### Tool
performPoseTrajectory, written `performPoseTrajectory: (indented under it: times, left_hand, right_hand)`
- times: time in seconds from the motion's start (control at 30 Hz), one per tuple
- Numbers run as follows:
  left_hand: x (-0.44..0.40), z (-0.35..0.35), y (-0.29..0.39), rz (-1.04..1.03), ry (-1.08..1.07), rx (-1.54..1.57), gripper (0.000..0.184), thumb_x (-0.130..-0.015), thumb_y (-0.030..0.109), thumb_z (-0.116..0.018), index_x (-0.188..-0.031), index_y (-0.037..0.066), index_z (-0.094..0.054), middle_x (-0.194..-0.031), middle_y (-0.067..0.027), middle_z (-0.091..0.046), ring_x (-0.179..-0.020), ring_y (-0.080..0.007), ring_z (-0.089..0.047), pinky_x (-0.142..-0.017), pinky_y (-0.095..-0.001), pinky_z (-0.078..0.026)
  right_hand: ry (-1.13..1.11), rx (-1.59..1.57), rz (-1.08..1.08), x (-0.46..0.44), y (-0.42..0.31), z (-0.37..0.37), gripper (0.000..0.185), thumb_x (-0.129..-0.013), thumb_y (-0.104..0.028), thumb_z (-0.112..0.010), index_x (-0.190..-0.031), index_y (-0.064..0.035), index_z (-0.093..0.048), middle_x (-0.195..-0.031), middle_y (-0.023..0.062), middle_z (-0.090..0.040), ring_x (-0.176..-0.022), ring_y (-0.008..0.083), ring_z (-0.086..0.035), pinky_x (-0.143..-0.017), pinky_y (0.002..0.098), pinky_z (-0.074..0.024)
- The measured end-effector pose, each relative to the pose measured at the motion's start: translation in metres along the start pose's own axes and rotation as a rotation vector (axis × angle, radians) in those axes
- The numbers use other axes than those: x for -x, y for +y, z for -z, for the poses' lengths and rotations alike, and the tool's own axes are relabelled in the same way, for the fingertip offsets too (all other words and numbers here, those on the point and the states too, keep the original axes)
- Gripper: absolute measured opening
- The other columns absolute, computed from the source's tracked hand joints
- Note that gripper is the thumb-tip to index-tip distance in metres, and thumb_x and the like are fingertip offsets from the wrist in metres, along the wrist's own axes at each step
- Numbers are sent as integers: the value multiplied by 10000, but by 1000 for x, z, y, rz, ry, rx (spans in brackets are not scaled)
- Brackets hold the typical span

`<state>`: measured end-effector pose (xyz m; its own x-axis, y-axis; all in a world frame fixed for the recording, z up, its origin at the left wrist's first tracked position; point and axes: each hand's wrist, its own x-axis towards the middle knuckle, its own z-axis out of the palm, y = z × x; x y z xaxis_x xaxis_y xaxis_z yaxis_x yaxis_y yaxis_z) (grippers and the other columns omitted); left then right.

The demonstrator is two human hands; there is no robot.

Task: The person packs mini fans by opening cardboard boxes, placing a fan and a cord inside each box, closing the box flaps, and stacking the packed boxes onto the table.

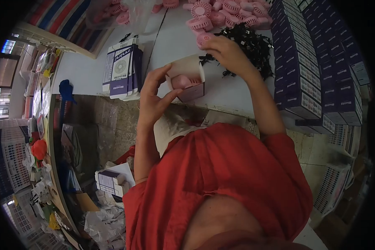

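Note:
My left hand [154, 91] grips a small open carton [192, 93], with its thumb on the near side and fingers along the left edge. Inside lies a pink handheld fan [181, 81], partly hidden by the carton walls. My right hand [229, 55] is beyond the carton, at the left edge of a heap of black cables [254, 43]. Its fingers are bent together and overlap a pink fan [203, 40] at the near end of the pile. What they hold, if anything, is hidden.
More pink fans [233, 12] are heaped at the back of the white table [154, 54]. Flattened printed cartons [123, 68] lie at the left. Stacked purple boxes [298, 79] form a wall on the right. A clear plastic bag [139, 16] with fans is at the back left.

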<state>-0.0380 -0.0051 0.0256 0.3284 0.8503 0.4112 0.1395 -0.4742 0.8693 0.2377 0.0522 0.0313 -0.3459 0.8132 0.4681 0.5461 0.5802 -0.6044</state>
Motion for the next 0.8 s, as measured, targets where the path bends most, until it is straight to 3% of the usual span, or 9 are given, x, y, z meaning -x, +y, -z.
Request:
performPoseTrajectory:
  times: [0.2, 0.3, 0.4, 0.47, 0.5, 0.57, 0.6, 0.67, 0.8]
  left_hand:
    - [6, 0, 21, -80, -43, -215, 606, -701, 57, -792, -1264, 91, -570, -1245, -136, -553, -1130, -285, -557, -948, -353, -448]
    - [8, -5, 21, -79, -135, -205, 654, -684, 63, -808, -1282, 60, -544, -1261, -101, -564, -1140, -237, -551, -970, -334, -417]
    - [8, -11, 10, -45, -25, -198, 652, -688, 61, -807, -1282, 63, -539, -1251, -114, -582, -1158, -252, -555, -974, -338, -423]
    - [5, -15, 12, 10, 4, -170, 655, -684, 57, -808, -1280, 61, -537, -1249, -121, -584, -1154, -261, -560, -974, -340, -427]
    - [2, -17, 14, 60, 29, -146, 658, -680, 52, -809, -1278, 58, -534, -1246, -127, -586, -1151, -270, -564, -974, -342, -431]
    - [-5, -22, 17, 1, 15, -184, 668, -673, 50, -814, -1279, 59, -531, -1236, -123, -591, -1141, -266, -568, -967, -345, -437]
    - [-7, -26, 18, -63, -10, -222, 679, -666, 48, -818, -1280, 59, -528, -1226, -120, -595, -1131, -261, -572, -961, -348, -443]
    - [-12, -34, 17, -86, -35, -178, 701, -657, 48, -825, -1289, 60, -521, -1216, -117, -598, -1121, -258, -574, -962, -350, -443]
    - [-10, -39, 14, 7, -74, -109, 758, -638, 49, -839, -1316, 67, -501, -1198, -103, -607, -1105, -241, -575, -976, -350, -436]
  right_hand:
    - [-180, 498, 119, 27, 39, -71, 330, -741, 52, -578, -1041, -75, -633, -1082, 88, -615, -1048, 280, -570, -860, 365, -492]
    - [-276, 453, -89, 23, 32, -64, 293, -755, 44, -598, -1025, -68, -616, -1084, 80, -610, -1020, 296, -580, -850, 376, -497]
    - [14, 191, -169, 17, 27, -47, 304, -749, 56, -645, -1028, -57, -603, -1034, 74, -625, -918, 264, -621, -783, 349, -514]
    - [290, -464, -264, 10, 14, -21, 288, -762, 30, -680, -1029, -41, -599, -950, 69, -634, -812, 200, -633, -717, 306, -513]
    - [282, -462, -262, 6, -4, -7, 288, -762, 30, -680, -1029, -41, -599, -950, 69, -634, -812, 200, -633, -717, 306, -513]
    - [298, -745, 49, 8, -51, 19, 253, -759, 28, -693, -994, -30, -618, -893, 58, -635, -776, 153, -620, -693, 275, -500]
    - [296, -744, 47, 8, -63, 24, 253, -759, 28, -693, -994, -30, -618, -893, 58, -635, -776, 153, -620, -693, 275, -500]
    - [45, -292, 262, 7, -85, 27, 196, -758, 30, -683, -937, -33, -634, -901, 61, -635, -794, 178, -629, -712, 282, -510]
    - [16, 245, 279, 13, -90, -7, 211, -700, 33, -662, -898, -36, -642, -893, 69, -590, -818, 239, -608, -710, 313, -499]
